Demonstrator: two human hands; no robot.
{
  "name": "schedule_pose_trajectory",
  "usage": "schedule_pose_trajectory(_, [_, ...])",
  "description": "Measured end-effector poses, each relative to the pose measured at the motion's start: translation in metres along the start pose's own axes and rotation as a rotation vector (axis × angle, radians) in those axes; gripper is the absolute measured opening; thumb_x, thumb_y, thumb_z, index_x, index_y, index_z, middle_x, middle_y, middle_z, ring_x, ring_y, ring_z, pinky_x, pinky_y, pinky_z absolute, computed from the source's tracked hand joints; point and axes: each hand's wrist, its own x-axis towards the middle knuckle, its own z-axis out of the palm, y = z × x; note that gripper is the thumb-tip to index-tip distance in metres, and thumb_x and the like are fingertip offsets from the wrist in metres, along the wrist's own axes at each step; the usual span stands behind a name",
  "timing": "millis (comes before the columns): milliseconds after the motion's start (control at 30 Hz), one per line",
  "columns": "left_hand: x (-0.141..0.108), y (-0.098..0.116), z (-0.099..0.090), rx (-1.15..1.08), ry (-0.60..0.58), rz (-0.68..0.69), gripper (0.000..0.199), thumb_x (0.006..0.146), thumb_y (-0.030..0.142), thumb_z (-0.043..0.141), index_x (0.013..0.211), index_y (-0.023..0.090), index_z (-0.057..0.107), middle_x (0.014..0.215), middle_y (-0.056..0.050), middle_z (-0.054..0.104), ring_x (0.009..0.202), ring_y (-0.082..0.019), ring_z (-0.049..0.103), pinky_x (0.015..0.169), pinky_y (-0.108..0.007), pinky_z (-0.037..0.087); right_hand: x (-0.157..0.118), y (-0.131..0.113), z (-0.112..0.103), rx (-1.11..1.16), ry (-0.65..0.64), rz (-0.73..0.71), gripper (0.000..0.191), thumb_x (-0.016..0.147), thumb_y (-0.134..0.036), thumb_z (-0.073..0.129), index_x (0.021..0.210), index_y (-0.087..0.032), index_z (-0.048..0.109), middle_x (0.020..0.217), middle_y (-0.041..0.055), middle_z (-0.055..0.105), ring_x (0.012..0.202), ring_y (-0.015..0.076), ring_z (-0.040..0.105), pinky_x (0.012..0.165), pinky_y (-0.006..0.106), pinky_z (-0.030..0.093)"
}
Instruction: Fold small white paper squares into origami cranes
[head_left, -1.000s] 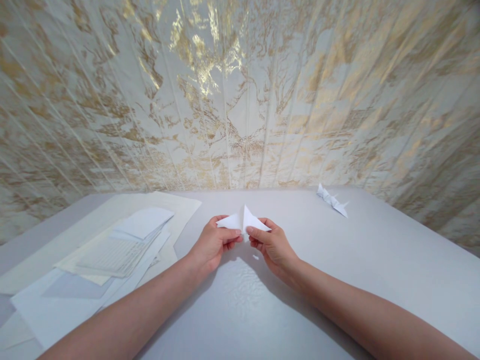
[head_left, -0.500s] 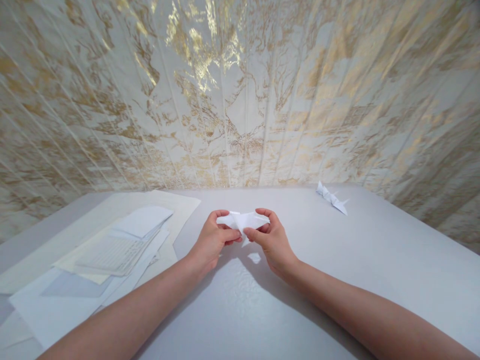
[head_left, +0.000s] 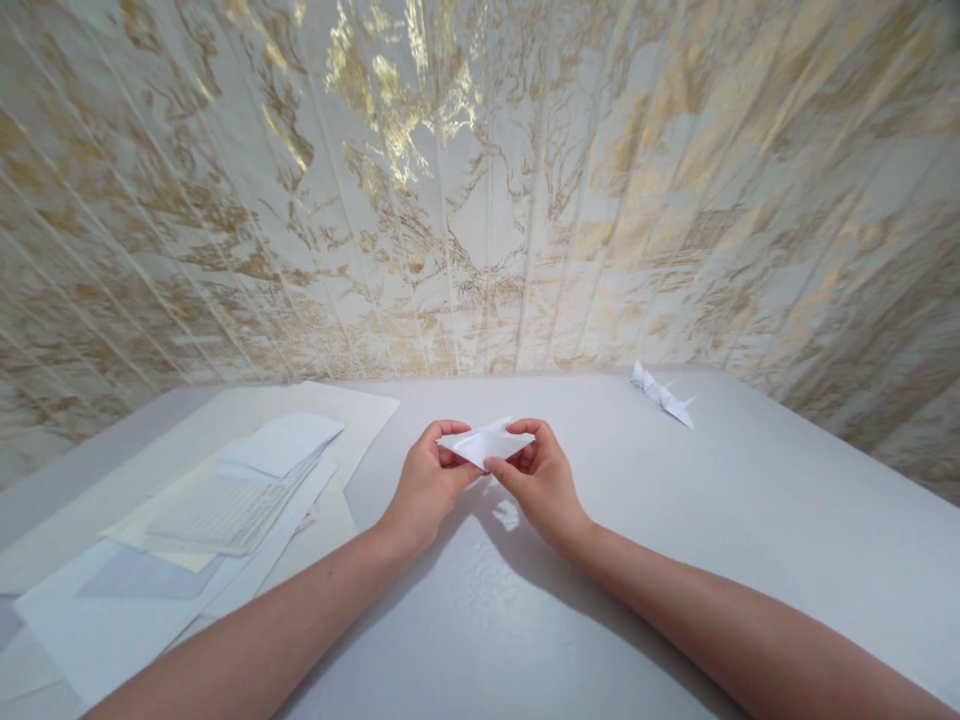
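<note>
A small folded piece of white paper (head_left: 486, 446), origami-like with pointed ends, is held between both hands above the table. My left hand (head_left: 433, 475) pinches its left end, thumb at the lower edge and index finger along the top. My right hand (head_left: 541, 475) grips the right end the same way, with the thumb near the lower middle of the folds. The other fingers curl behind the paper and are partly hidden. Farther back at the right lies a white folded paper figure (head_left: 663, 395) with several points, touched by neither hand.
A pale table (head_left: 480, 640) reaches back to a wall with gold-patterned covering (head_left: 487, 220). Left of my left arm lies a spread pile of loose papers (head_left: 217, 505), some with printed lines, over a large cream sheet (head_left: 360, 400).
The folded paper has tilted between my hands; its lower point no longer hangs down and a point shows at the top. My left thumb has shifted slightly. Both hands keep their hold.
</note>
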Motion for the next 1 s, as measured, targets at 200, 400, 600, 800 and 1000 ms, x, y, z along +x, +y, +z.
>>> schedule_pose_trajectory(200, [-0.004,0.0,0.0,-0.078,-0.173,0.039,0.027,0.058,0.01,0.066,0.081,0.016,0.054,0.07,0.002,0.064,0.066,-0.01,0.056,0.062,-0.019,0.04,0.003,0.001,-0.005,-0.238,-0.011,-0.212,0.012,0.066,-0.024,0.063,0.07,-0.019,0.053,0.062,-0.0024,0.057,0.055,0.0122,0.052,0.056,0.025,0.043])
schedule_pose_trajectory(400, [-0.006,0.001,0.002,-0.034,-0.154,0.045,0.02,0.061,0.017,0.069,0.076,0.016,0.056,0.064,0.004,0.06,0.063,-0.01,0.053,0.061,-0.02,0.039,0.004,0.005,-0.008,-0.344,-0.074,-0.422,0.005,0.07,-0.018,0.059,0.074,-0.02,0.062,0.067,0.0009,0.061,0.057,0.0122,0.053,0.054,0.023,0.043])
schedule_pose_trajectory(600, [-0.002,-0.001,0.001,0.065,-0.067,0.089,0.011,0.063,0.022,0.065,0.068,0.016,0.058,0.063,0.002,0.061,0.063,-0.013,0.053,0.063,-0.023,0.038,0.004,0.002,-0.01,-0.471,-0.155,-0.544,0.015,0.08,-0.019,0.049,0.072,-0.019,0.062,0.068,0.003,0.061,0.063,0.0134,0.053,0.059,0.024,0.042])
schedule_pose_trajectory(800, [0.003,-0.003,-0.001,0.019,-0.048,-0.017,0.015,0.059,0.026,0.067,0.065,0.014,0.061,0.059,0.0,0.061,0.061,-0.013,0.054,0.062,-0.025,0.039,0.007,0.005,-0.01,-0.399,-0.125,-0.247,0.02,0.078,-0.03,0.05,0.064,-0.017,0.056,0.059,0.0004,0.055,0.055,0.0126,0.047,0.053,0.024,0.037])
schedule_pose_trajectory(1000, [0.005,-0.004,-0.002,-0.078,-0.065,-0.176,0.021,0.053,0.025,0.071,0.068,0.011,0.065,0.06,-0.002,0.064,0.057,-0.012,0.054,0.06,-0.024,0.039,0.009,0.005,-0.008,-0.242,-0.083,0.0,0.029,0.068,-0.041,0.058,0.055,-0.019,0.046,0.048,-0.0064,0.04,0.046,0.0088,0.034,0.045,0.021,0.026])
